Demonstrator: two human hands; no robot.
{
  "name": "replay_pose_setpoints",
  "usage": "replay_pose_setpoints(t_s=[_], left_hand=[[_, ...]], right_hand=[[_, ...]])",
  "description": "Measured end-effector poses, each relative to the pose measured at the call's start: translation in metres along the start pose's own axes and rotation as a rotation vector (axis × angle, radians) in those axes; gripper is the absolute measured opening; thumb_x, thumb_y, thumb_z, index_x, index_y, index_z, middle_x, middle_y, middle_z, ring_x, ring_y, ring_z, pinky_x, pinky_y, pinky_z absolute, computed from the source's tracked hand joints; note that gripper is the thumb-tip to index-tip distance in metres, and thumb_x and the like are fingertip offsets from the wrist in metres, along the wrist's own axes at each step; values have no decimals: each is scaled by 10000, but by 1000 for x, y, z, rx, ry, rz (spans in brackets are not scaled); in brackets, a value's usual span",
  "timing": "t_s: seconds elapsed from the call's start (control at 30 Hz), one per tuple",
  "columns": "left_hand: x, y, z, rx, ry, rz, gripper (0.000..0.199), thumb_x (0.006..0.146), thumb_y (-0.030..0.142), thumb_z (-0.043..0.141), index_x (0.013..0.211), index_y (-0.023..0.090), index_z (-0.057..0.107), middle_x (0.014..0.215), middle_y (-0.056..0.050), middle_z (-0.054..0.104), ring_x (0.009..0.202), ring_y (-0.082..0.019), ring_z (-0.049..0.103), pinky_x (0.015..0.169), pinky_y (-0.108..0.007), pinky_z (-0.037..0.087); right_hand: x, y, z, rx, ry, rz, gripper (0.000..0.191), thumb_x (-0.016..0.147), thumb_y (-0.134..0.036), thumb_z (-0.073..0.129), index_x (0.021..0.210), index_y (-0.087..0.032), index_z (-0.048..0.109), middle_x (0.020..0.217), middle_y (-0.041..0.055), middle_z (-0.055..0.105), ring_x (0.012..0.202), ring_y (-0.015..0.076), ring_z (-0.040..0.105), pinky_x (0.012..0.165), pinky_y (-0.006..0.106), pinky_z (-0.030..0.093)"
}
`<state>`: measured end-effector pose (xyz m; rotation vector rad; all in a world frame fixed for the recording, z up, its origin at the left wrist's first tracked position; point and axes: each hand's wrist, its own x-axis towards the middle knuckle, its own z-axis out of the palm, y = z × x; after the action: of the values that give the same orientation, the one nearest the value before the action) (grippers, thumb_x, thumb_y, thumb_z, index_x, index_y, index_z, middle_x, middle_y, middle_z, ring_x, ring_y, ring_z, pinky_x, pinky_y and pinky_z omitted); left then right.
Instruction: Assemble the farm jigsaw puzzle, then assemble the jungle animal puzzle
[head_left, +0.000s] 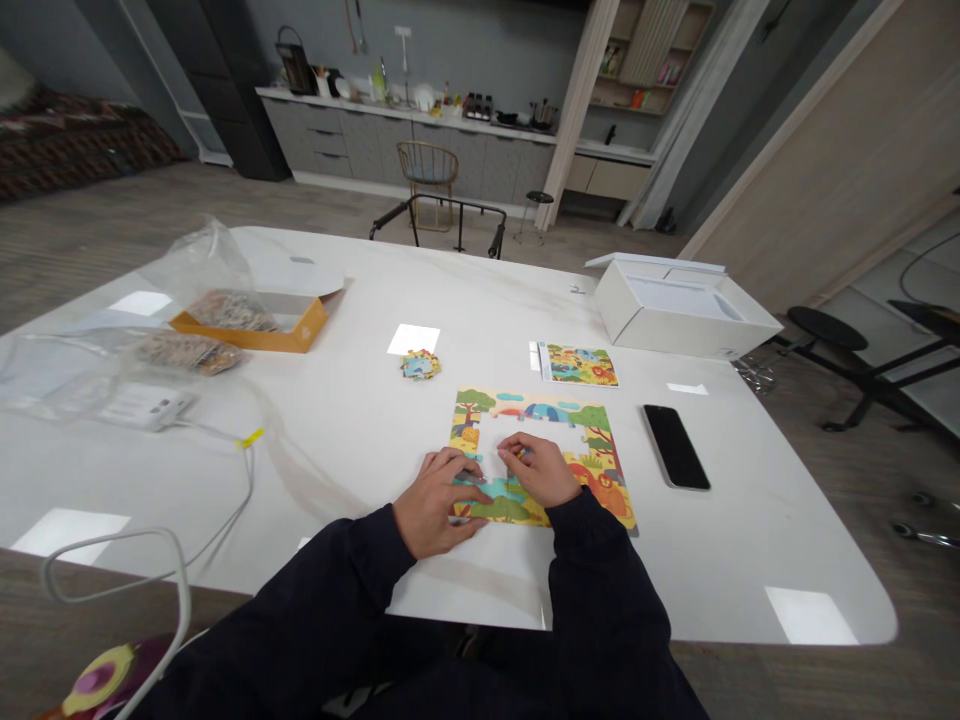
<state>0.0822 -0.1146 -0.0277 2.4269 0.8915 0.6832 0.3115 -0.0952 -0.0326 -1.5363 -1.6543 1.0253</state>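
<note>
A colourful animal jigsaw puzzle (600, 425) lies on the white table, its border joined around a bare white middle. My left hand (442, 500) rests over the lower left corner, fingers spread and touching the puzzle. Over the lower middle, my right hand (538, 468) has thumb and fingers pinched together on a small puzzle piece, mostly hidden by the fingers. Beyond the puzzle sits a small pile of loose puzzle pieces (420, 365). A picture card (581, 365) with a matching animal scene lies behind the upper right edge.
A black phone (675, 447) lies right of the puzzle. At the back right stands an open white box (675, 305). On the left are an orange box (300, 330), plastic bags of pieces (187, 352) and a power strip (150, 405) with a trailing white cable (244, 490).
</note>
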Motion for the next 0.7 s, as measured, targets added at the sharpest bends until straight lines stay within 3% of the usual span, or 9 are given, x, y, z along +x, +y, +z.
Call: replay_pose_setpoints(t_s=[0.23, 0.7], left_hand=[[1, 1, 0, -8, 6, -15, 287, 799, 351, 776, 1069, 272, 718, 1154, -80, 652, 1133, -300, 530, 969, -478, 409], [0, 5, -4, 30, -26, 12, 232, 771, 254, 709, 1002, 255, 694, 1182, -84, 627, 1153, -320, 501, 974, -500, 395]], right_hand=[[0, 2, 0, -3, -3, -18, 232, 877, -380, 622, 916, -175, 721, 756, 26, 677, 569, 122, 585, 542, 229, 470], [0, 3, 1, 11, 5, -18, 237, 880, -390, 612, 907, -176, 709, 735, 20, 656, 564, 124, 590, 523, 223, 472]])
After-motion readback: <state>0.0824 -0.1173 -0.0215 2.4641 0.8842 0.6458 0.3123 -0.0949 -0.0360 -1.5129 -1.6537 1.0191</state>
